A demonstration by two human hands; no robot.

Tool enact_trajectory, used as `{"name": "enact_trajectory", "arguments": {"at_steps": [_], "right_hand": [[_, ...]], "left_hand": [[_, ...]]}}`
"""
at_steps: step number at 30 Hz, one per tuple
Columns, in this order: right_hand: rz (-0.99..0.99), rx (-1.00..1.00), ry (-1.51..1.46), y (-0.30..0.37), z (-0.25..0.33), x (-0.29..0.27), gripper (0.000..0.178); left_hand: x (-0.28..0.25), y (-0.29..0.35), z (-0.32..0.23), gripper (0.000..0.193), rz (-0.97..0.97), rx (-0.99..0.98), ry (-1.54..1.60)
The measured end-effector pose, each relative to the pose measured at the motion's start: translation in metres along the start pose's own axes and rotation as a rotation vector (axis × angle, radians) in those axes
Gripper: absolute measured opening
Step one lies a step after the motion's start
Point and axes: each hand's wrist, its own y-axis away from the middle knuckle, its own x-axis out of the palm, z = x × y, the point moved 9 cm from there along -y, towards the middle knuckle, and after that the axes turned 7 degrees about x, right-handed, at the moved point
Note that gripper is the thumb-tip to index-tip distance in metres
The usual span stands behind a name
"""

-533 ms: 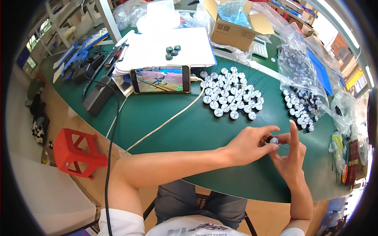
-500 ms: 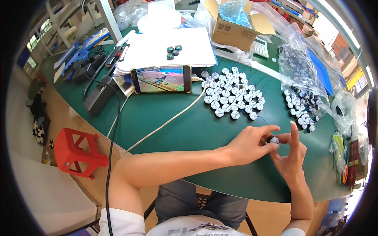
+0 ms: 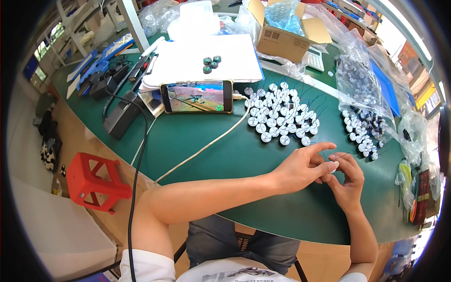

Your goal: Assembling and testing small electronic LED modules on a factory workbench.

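Note:
My left hand [image 3: 300,167] and my right hand [image 3: 348,181] meet above the green table, in front of a cluster of small round black parts with white tops and thin wires [image 3: 282,117]. Between them is one such small round wired part [image 3: 332,171], mostly covered by the fingers. My left thumb lies over it, the left index finger stretched out above. The right thumb and fingers pinch it from the other side. A thin dark wire sticks out by the right fingertips.
A phone [image 3: 196,97] with a white cable [image 3: 206,143] leans before white papers [image 3: 206,47] bearing several green-topped round parts [image 3: 207,69]. At right, more wired parts [image 3: 364,136] spill from a clear plastic bag [image 3: 354,82]. Behind stands an open cardboard box [image 3: 282,46]. A red stool [image 3: 96,181] is at left.
The right index finger, raised before, has bent down to the small round part. My left thumb has moved over its white top, which is now mostly hidden.

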Motion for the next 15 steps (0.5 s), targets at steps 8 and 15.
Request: {"name": "enact_trajectory", "arguments": {"at_steps": [8,15], "right_hand": [[-0.035,0.088,-0.061,0.0,-0.001,0.0,0.031],[-0.065,-0.028,0.07,-0.001,0.012,-0.002,0.033]], "left_hand": [[0.003,-0.001,0.002,0.064,0.055,0.096,-0.004],[0.003,-0.001,0.004,0.06,0.059,-0.014,0.043]]}}
